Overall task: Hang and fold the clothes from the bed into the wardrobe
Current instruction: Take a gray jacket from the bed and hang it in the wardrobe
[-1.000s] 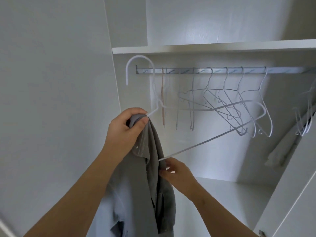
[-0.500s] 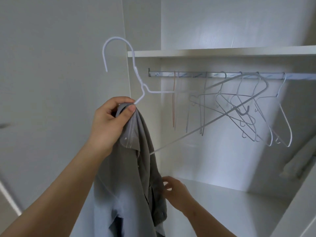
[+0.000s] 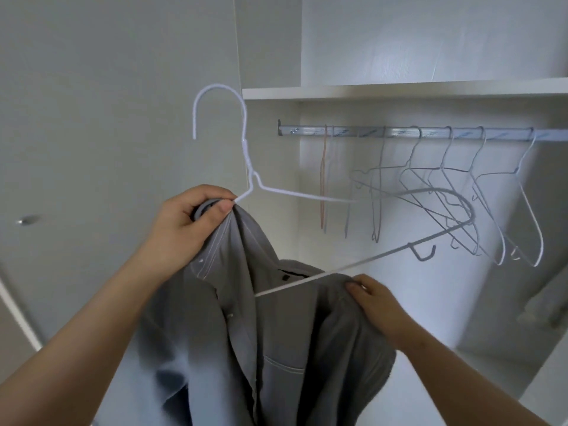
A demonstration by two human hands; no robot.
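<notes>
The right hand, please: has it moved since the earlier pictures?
Yes. Against the rail's left end, the right hand has risen and shifted right, carrying a fold of the grey shirt to the hanger's lower bar.

a home, at clothes storage: white built-in wardrobe (image 3: 399,41) with a silver metal hanging rail (image 3: 347,132) fixed under a flat white board shelf (image 3: 399,89), a row of thin wire coat hangers (image 3: 380,179) hooked on it, and beside it a plain white door (image 3: 107,118) with a small round metal knob (image 3: 28,219).

White shelf (image 3: 399,91), metal rail (image 3: 353,132) (pale light)
</notes>
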